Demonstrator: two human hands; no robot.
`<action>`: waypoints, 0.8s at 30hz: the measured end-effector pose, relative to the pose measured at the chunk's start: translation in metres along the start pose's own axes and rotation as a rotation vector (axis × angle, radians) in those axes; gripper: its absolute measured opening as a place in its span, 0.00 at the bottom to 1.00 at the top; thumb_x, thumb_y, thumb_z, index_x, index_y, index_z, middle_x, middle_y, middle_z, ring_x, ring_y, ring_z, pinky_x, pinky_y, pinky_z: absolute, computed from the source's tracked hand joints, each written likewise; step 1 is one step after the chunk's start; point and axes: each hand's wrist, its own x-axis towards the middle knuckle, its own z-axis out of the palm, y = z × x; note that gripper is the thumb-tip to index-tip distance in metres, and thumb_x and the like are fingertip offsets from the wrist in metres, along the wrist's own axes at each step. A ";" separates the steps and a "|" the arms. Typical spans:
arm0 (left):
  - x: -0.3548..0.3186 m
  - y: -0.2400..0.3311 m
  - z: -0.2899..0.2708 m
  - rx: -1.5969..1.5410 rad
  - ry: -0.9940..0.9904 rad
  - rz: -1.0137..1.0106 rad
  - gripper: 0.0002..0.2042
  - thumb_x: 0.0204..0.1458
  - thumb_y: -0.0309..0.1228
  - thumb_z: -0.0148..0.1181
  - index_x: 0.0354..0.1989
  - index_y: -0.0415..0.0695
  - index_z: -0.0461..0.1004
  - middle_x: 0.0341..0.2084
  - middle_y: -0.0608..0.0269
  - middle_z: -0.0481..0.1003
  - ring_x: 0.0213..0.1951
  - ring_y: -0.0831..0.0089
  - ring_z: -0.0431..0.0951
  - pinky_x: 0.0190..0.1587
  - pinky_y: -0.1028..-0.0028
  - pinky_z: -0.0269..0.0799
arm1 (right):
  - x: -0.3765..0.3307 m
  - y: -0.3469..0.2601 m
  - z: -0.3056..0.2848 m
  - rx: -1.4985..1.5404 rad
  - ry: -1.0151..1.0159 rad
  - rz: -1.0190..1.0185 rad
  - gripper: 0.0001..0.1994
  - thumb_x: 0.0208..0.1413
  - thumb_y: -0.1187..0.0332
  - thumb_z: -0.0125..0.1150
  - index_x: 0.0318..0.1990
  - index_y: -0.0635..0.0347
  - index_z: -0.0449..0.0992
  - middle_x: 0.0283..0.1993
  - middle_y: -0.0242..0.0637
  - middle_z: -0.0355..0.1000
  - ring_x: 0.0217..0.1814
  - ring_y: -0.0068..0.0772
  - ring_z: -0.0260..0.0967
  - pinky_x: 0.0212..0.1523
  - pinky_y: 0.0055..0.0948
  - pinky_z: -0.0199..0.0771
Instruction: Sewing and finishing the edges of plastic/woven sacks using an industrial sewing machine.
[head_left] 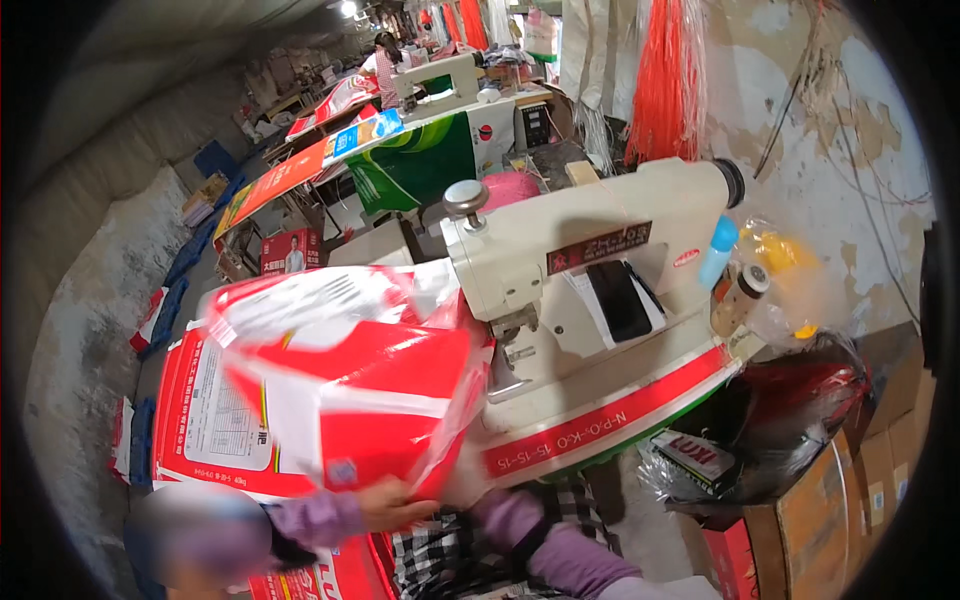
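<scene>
The left hand (397, 506) holds the red bag (388, 368), seemingly unfinished, beside the sewing machine (590, 235); I can't tell the right hand's (474, 486) grip.

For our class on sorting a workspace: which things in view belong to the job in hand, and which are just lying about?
Seemingly in the job:
red-and-white sack by the left hand
sewing machine

Apparently lying about:
black phone
green-and-white packet
cardboard box
</scene>
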 end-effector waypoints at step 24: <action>0.034 0.074 0.038 0.759 -0.160 0.449 0.10 0.46 0.28 0.53 0.33 0.39 0.78 0.26 0.51 0.78 0.28 0.55 0.81 0.30 0.62 0.78 | -0.009 -0.058 -0.087 0.323 -0.001 0.738 0.23 0.60 0.57 0.47 0.60 0.58 0.64 0.41 0.53 0.74 0.46 0.51 0.73 0.46 0.37 0.71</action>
